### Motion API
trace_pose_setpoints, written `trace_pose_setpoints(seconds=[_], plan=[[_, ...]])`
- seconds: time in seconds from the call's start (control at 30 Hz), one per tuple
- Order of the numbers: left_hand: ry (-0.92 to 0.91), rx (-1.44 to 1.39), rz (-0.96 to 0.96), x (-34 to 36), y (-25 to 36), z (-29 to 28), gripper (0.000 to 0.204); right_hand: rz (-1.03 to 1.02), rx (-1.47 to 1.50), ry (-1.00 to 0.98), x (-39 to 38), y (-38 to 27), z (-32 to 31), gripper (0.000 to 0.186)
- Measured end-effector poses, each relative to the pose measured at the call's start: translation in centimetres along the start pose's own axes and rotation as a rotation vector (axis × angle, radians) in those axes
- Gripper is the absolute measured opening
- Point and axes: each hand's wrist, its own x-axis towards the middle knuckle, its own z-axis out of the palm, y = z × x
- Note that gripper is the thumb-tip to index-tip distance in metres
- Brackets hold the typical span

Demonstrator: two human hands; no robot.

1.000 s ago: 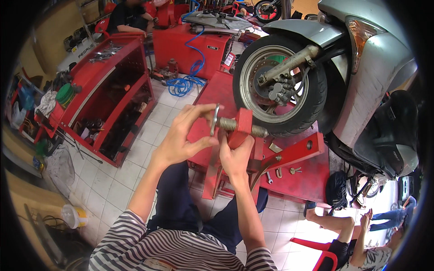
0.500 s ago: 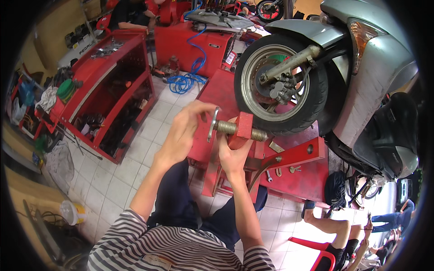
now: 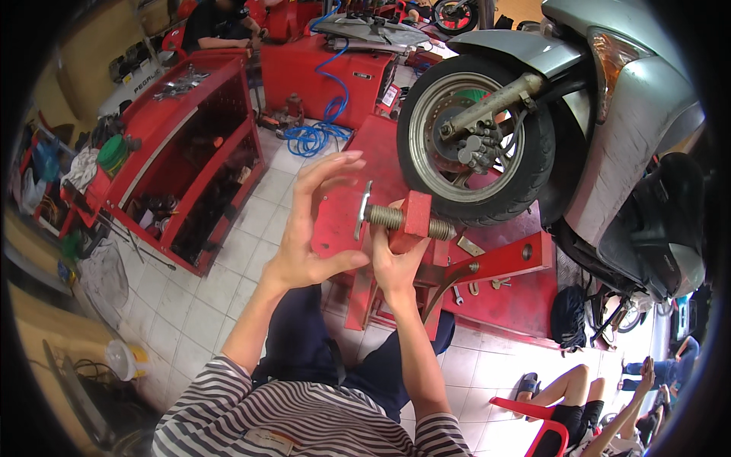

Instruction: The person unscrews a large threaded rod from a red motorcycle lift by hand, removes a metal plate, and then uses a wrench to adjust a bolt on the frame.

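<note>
Near the front wheel (image 3: 440, 114), the right hand (image 3: 394, 270) clasps a red block (image 3: 416, 213), likely bracing its screw (image 3: 386, 218), left hand (image 3: 303, 238) spread wide.

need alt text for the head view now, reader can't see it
A person's right hand holds a red block with a threaded screw through it, while the open left hand curves beside the screw's metal handle, not touching it. Beyond is the front wheel of a silver scooter.

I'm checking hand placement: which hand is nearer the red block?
The right. The right hand grips the red block's lower part; the left hand is apart from it, off to the left with fingers spread beside the metal handle.
</note>
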Motion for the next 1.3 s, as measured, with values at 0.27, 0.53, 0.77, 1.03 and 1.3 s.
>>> trace_pose_setpoints(seconds=[0.27,0.53,0.77,1.03,1.3], plan=[[-0.191,0.017,-0.360,-1.5,-0.7,-2.1,0.056,0.030,0.067,0.009,-0.4,-0.1,0.3,0.024],[-0.136,0.133,0.041,0.2,0.8,-0.8,0.046,-0.001,0.033,0.031,-0.1,-0.4,0.2,0.027],[0.106,0.020,-0.055,-1.0,0.7,-0.2,0.056,0.024,0.071,-0.003,-0.8,0.4,0.0,0.029],[-0.289,0.164,-0.268,-2.2,-1.2,-3.0,0.060,-0.001,0.019,0.003,-0.1,0.3,0.0,0.026],[-0.126,0.143,-0.037,0.4,1.2,-0.6,0.060,0.033,0.073,0.127,0.9,0.1,0.5,0.017]])
